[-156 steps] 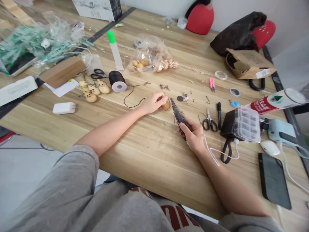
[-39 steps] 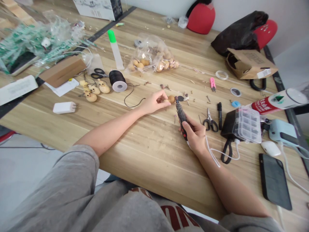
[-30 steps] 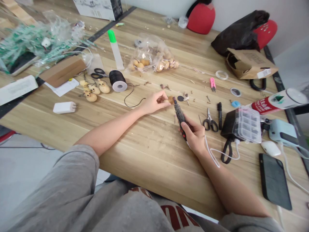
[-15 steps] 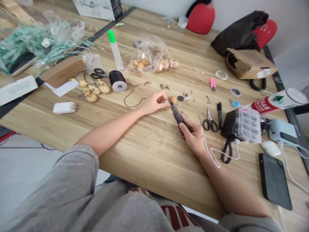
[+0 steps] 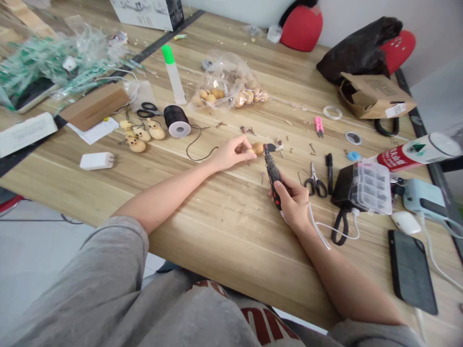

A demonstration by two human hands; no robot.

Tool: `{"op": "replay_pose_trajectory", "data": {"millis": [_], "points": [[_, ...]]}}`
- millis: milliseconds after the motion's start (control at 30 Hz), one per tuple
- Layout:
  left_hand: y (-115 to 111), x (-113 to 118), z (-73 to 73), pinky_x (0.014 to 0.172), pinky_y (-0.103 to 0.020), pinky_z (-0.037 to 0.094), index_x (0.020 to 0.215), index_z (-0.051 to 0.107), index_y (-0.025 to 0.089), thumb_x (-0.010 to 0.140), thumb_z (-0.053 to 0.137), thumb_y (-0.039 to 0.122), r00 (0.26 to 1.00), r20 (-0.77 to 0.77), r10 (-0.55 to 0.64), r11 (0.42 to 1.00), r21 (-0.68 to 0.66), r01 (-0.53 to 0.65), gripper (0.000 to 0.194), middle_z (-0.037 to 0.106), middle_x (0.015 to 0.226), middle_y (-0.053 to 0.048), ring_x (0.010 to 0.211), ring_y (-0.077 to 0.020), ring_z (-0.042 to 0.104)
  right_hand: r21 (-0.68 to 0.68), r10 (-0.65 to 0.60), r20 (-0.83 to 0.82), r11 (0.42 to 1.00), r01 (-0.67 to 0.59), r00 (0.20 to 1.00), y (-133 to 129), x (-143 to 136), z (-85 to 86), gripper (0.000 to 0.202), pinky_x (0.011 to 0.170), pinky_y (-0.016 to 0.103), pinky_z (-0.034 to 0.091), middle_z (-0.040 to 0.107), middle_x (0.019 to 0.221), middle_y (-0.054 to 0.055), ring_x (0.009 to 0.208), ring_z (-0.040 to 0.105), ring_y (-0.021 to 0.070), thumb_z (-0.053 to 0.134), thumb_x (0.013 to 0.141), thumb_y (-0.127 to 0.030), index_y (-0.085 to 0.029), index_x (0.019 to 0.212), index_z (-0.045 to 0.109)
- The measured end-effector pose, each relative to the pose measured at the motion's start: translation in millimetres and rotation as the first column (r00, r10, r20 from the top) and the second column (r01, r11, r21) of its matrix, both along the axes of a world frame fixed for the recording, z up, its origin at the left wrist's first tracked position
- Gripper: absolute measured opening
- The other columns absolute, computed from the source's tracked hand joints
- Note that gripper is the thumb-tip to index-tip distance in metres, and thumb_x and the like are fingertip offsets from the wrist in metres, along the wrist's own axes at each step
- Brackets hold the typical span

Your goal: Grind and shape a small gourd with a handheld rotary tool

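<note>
Near the middle of the table, my left hand pinches a small tan gourd between thumb and fingertips. My right hand is wrapped round a black rotary tool with red marks on its body and a white cable at its rear. The tool's tip points up, just right of the gourd; whether they touch I cannot tell. Behind the tip lies a black disc. Several small gourds with faces lie left of a black cord spool.
Behind my hands is a clear bag of gourds. To the right lie scissors, a black marker, a clear compartment box and a phone. A white charger sits at the left.
My right hand and the rotary tool have moved a little to the right, off the front of the gourd, which now shows more fully. My left hand has barely moved.
</note>
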State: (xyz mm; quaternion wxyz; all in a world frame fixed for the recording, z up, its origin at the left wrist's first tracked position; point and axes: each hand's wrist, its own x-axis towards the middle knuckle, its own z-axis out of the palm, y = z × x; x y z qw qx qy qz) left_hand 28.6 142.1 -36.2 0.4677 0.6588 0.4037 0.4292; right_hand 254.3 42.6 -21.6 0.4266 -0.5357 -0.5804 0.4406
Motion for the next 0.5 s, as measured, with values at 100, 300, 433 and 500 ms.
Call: {"op": "replay_pose_trajectory", "data": {"millis": [100, 300, 433, 500], "points": [[0.8, -0.2, -0.6, 0.058, -0.024, 0.042, 0.082, 0.054, 0.02, 0.076, 0.079, 0.042, 1.0, -0.018, 0.001, 1.0, 0.011, -0.001, 0.035, 0.061, 0.061, 0.004, 0.057, -0.0093, 0.057, 0.01, 0.001, 0.001, 1.0, -0.001, 1.0, -0.7, -0.6, -1.9, 0.048, 0.047, 0.026, 0.044, 0.063, 0.066, -0.002, 0.051, 0.053, 0.0125, 0.06, 0.089, -0.042, -0.017, 0.128, 0.071], [0.6, 0.4, 1.0, 0.054, -0.024, 0.038, 0.081, 0.051, 0.02, 0.075, 0.08, 0.046, 1.0, -0.01, -0.025, 1.0, 0.004, 0.025, 0.039, 0.059, 0.059, 0.005, 0.053, -0.0083, 0.052, 0.035, 0.033, 0.071, 0.999, -0.035, 0.997, -1.1, -1.6, -3.3, 0.053, 0.05, 0.028, 0.043, 0.058, 0.06, -0.002, 0.051, 0.05, 0.0137, 0.062, 0.086, -0.043, -0.015, 0.131, 0.07], [0.1, 0.6, 1.8, 0.052, -0.024, 0.035, 0.08, 0.051, 0.02, 0.073, 0.082, 0.047, 1.0, 0.002, -0.024, 1.0, 0.011, 0.024, 0.041, 0.059, 0.057, 0.006, 0.051, -0.0077, 0.05, 0.038, 0.056, 0.09, 0.998, -0.06, 0.994, -1.3, -1.8, -2.0, 0.054, 0.05, 0.028, 0.043, 0.058, 0.061, -0.002, 0.051, 0.049, 0.0131, 0.061, 0.087, -0.043, -0.016, 0.133, 0.068], [-0.3, 0.4, 1.9, 0.053, -0.024, 0.037, 0.08, 0.054, 0.019, 0.074, 0.081, 0.046, 1.0, -0.005, -0.025, 1.0, 0.006, 0.025, 0.039, 0.06, 0.058, 0.005, 0.052, -0.008, 0.052, 0.027, 0.028, 0.061, 0.999, -0.029, 0.998, -1.2, -2.3, -1.1, 0.054, 0.049, 0.028, 0.044, 0.059, 0.061, -0.002, 0.05, 0.05, 0.013, 0.062, 0.087, -0.043, -0.015, 0.132, 0.069]]}}
